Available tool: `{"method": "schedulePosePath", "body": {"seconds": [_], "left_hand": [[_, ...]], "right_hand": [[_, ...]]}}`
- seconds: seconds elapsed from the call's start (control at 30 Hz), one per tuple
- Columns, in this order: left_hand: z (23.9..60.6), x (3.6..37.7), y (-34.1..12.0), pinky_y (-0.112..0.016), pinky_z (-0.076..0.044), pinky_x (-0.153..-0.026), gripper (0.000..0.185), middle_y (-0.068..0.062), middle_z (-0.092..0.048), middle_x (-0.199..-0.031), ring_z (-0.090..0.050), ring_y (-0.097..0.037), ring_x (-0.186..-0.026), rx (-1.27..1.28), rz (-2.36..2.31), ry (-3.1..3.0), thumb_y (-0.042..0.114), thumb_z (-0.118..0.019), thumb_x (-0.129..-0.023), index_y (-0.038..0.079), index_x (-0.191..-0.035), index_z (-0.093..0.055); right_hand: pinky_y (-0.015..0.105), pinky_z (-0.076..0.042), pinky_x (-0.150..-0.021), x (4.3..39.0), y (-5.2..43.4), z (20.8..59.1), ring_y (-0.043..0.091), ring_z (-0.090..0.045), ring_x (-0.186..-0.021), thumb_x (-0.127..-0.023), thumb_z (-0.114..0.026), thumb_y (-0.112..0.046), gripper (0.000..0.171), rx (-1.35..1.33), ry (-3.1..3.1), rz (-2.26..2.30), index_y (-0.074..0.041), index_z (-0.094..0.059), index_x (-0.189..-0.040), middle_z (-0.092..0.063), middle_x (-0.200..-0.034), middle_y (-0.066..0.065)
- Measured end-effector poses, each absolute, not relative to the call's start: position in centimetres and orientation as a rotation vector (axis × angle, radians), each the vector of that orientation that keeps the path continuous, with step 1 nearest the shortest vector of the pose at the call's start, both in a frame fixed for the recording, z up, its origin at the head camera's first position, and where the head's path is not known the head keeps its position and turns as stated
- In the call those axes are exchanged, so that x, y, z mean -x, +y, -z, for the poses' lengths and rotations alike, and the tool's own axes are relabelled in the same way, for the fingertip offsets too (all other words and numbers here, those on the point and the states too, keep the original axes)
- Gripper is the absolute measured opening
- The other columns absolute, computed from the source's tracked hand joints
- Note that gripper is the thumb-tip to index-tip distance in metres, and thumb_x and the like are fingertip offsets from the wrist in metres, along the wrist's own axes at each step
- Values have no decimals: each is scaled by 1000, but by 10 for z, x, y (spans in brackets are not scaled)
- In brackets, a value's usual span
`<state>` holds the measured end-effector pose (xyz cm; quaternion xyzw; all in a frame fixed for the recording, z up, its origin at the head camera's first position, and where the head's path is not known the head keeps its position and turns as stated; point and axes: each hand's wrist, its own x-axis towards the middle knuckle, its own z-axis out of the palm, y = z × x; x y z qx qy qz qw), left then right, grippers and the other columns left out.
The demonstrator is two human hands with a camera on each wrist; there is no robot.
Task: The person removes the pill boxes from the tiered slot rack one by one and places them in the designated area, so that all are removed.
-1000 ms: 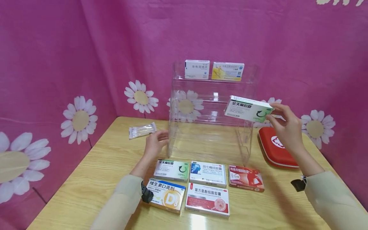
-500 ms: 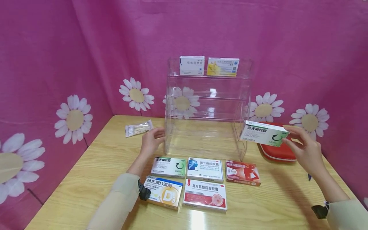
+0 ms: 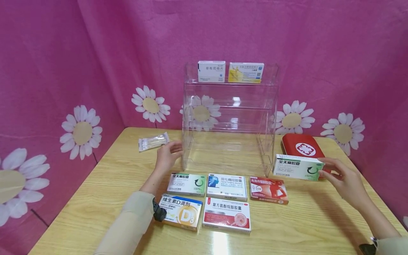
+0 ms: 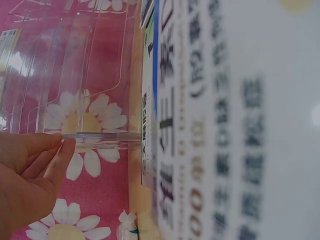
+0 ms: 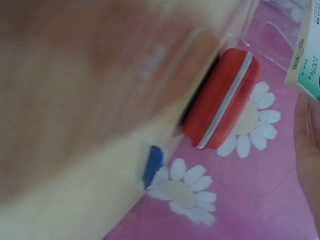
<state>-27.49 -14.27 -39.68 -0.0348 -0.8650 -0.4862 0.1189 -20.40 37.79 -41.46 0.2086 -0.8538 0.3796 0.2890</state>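
My right hand (image 3: 345,182) pinches the right end of a white-and-green medicine box (image 3: 294,168), held upright above the table in front of the red case. That box shows partly at the right edge of the right wrist view. On the left, my left hand (image 3: 167,156) grips the side edge of a clear tiered display rack (image 3: 229,148) between thumb and fingers; the left wrist view shows the fingertips (image 4: 66,150) at the panel edge. Two boxes, one white (image 3: 211,72) and one yellow-and-white (image 3: 245,73), stand on the rack's top tier.
Before the rack lie a second green-and-white box (image 3: 186,184), a blue-and-white box (image 3: 227,186), a red box (image 3: 268,190), a vitamin D box (image 3: 181,212) and a red-and-white box (image 3: 227,215). A cotton swab pack (image 3: 154,142) lies left; a red zipped case (image 3: 301,144) lies right.
My right hand has moved the green-and-white box down and to the right, away from the front of the rack. My left hand stays at the rack's side.
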Motion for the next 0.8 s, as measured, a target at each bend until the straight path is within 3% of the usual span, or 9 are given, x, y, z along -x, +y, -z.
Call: {"method": "schedulePosePath", "body": {"seconds": [0.3, 0.57, 0.8], "left_hand": [[396, 273, -142, -42, -57, -99, 37, -23, -70, -116, -68, -36, -109, 79, 1431, -2537, -5, -69, -85, -4, -122, -63], [397, 273, -142, -42, -58, -98, 37, -23, -70, -117, -68, -35, -110, 74, 1440, -2538, -4, -68, -86, -4, -123, -62], [397, 273, -143, -42, -57, -99, 38, -23, -69, -118, -68, -36, -111, 86, 1431, -2542, -4, -68, -86, -4, -124, -62]], "right_hand": [[-2, -48, -62, 191, 399, 431, -21, -58, -88, -77, -68, 20, 42, -550, -2373, -1037, 9, -59, -117, -61, -100, -35], [-7, -45, -75, 183, 419, 431, -24, -57, -90, -78, -70, 16, 43, -505, -2432, -959, 4, -60, -118, -61, -97, -36], [-6, -46, -73, 181, 433, 437, -23, -57, -88, -80, -70, 12, 41, -558, -2503, -954, 5, -58, -119, -60, -101, -37]]}}
